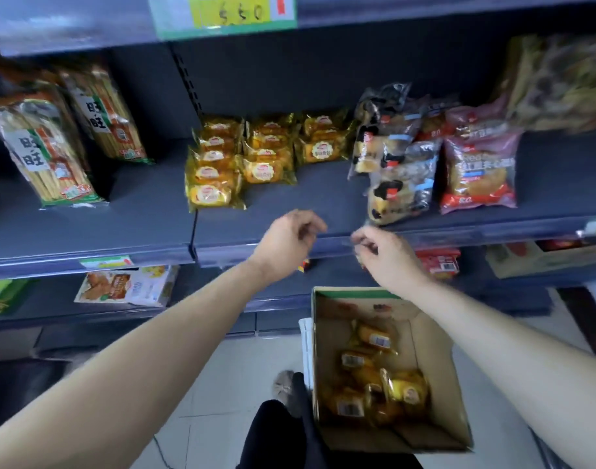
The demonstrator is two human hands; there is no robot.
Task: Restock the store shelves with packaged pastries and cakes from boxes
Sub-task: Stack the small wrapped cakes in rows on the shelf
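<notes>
Three rows of yellow-wrapped pastry packs (pixel 252 157) lie on the dark grey shelf (pixel 154 225). Below, an open cardboard box (pixel 435 384) on the floor holds several more yellow pastry packs (pixel 377 384). My left hand (pixel 286 242) hovers at the shelf's front edge with loosely curled fingers and holds nothing. My right hand (pixel 384 255) hangs beside it, just right, fingers also loosely curled and empty. Both hands are above the box and in front of the bare shelf strip below the pastry rows.
Tall rice-cracker bags (pixel 49 154) stand at the left of the shelf. Dark and red bread bags (pixel 435 160) crowd the right. A lower shelf carries a snack bag (pixel 127 286) and red packs (pixel 438 262). My leg and shoe (pixel 286 390) stand left of the box.
</notes>
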